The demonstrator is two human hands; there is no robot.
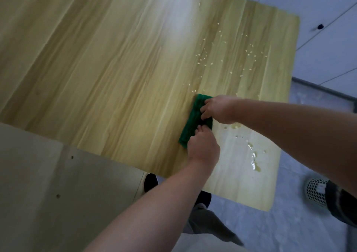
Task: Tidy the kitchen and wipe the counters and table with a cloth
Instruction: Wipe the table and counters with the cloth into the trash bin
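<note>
- The green cloth (pixel 190 120) is a folded, long rectangle of soft, slightly nubby fabric. It lies flat on the table's right half, slanting from upper right to lower left.
- The right hand (pixel 218 108) sits on the cloth's upper end, its fingers bent and clutching the fabric.
- The left hand (pixel 202 145) covers the cloth's lower end, fingertips drawn together and pinching the fabric.
- The table (pixel 116 68) is a smooth, flat rectangular top with a pale yellow-brown wood-grain finish and a soft sheen.
- Small pale crumbs (pixel 202 59) are scattered over the tabletop beyond the cloth, toward the far right corner.
- A glossy wet spill (pixel 254 155) trails in blobs along the tabletop near its right edge, just beside the left hand's wrist.
- A round mesh wastebasket (pixel 316 190) stands on the floor to the right of the table, white with dark perforations. It is partly hidden behind the right arm, so what it holds cannot be told.
- Black shoes (pixel 150 181) and a grey trouser leg (pixel 208 224) show below the table's near edge.
- A matte beige panel (pixel 38 184) with two small holes fills the lower left.
- The floor (pixel 270 232) is pale mottled grey.
- White cabinet fronts (pixel 318 10) with a small black knob (pixel 320 26) fill the upper right.
</note>
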